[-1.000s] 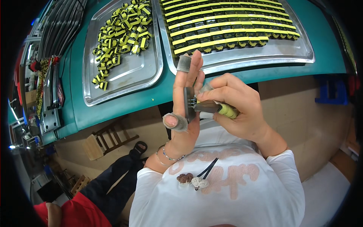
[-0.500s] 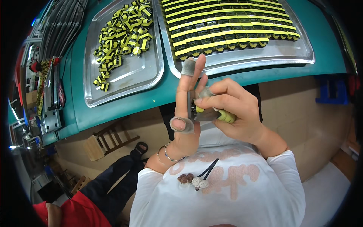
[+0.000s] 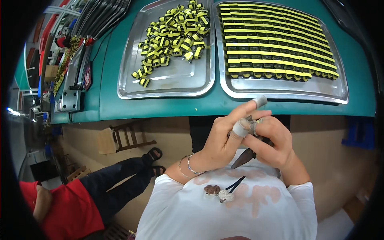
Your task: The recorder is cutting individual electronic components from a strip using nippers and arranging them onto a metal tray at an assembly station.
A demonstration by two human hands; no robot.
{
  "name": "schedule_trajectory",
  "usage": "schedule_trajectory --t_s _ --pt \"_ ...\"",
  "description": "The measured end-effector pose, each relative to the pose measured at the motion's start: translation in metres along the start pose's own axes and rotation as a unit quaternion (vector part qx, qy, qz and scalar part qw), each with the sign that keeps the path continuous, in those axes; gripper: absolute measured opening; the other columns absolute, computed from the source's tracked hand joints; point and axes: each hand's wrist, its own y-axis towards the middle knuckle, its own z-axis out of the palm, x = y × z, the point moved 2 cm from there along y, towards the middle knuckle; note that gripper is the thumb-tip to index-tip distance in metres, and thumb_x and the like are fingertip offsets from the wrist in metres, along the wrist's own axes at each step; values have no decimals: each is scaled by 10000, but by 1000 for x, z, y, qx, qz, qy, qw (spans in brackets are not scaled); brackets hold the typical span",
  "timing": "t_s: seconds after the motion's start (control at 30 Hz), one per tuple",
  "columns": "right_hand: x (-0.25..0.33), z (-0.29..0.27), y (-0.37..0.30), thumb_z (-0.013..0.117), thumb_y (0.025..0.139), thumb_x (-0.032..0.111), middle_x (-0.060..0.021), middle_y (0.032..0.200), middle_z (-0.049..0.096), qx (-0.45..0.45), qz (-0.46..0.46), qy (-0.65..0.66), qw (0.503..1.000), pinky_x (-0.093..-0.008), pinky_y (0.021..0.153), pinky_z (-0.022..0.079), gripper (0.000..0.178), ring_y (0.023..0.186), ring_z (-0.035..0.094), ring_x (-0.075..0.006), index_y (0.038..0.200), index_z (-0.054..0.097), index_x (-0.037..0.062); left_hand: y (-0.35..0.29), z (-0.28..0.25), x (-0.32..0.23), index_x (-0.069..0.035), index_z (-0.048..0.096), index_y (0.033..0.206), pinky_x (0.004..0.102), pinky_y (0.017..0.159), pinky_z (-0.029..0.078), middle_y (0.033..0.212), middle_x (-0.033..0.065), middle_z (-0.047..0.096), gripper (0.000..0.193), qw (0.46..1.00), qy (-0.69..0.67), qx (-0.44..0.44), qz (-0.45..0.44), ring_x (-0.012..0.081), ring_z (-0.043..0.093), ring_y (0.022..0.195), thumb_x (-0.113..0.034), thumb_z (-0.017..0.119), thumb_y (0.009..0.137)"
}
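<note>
My left hand (image 3: 222,138) and my right hand (image 3: 276,140) meet in front of my chest. Grey finger covers wrap the thumb and a fingertip of my left hand. Its fingers are closed, and whatever they hold is hidden. A dark pointed tool (image 3: 244,159) sticks out below my closed right hand, its tip toward my shirt; the rest of it is covered by fingers. Beyond my hands, a metal tray (image 3: 280,95) carries neat rows of small black transformers with yellow tape (image 3: 276,56). On the left, another metal tray (image 3: 168,86) bears a loose heap of similar transformers (image 3: 176,36).
Both trays rest on a green table (image 3: 160,108). A metal block (image 3: 71,101) and stacked black strips (image 3: 98,18) lie at its left. Below are a wooden stool (image 3: 116,140), a person in a red top (image 3: 68,208), and a blue stool (image 3: 356,134) at right.
My hands have come lower and closer together. The left hand, upright before with a small black pinned part against it, has turned and closed. The tool now points down toward me.
</note>
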Motion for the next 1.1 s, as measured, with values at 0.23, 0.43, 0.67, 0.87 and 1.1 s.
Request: schedule_trajectory --t_s 0.23,0.43,0.67,0.87,1.1 --pt "5 -24 7 715 606 2 -74 829 551 -41 105 -14 993 -305 576 467 345 691 561 -214 945 684 58 3 -51 -11 46 524 1201 201 538 432 1026 117 645 383 952 168 -239 89 68 519 637 -239 439 960" --pt "-10 -69 -8 581 555 -149 -126 884 558 -126 214 -127 960 -255 613 447 442 714 550 -199 963 654 4 29 -148 -61 -34 580 1125 353 758 482 1056 133 609 325 600 715 -342 113 297 606 913 -89 601 805" --pt "-39 -102 -17 612 702 -133 -108 951 581 -106 212 -210 948 -254 772 459 347 852 586 -179 1032 585 -28 34 -162 -52 -25 573 1107 337 769 475 969 142 626 299 674 677 -288 64 282 617 864 -125 620 829" --pt "-67 -131 -18 558 705 -131 -76 939 596 -104 319 -217 917 -252 741 457 343 834 582 -138 1026 578 -12 29 -146 -43 32 565 1108 312 799 467 987 135 637 293 744 600 -282 79 216 611 900 -10 605 821" --pt "-79 -130 -6 621 686 -81 -91 969 568 36 320 -287 902 -321 700 468 315 823 586 -265 985 591 9 28 -112 -44 33 569 1027 312 827 470 1001 143 639 281 743 624 -187 152 241 620 921 39 643 756"
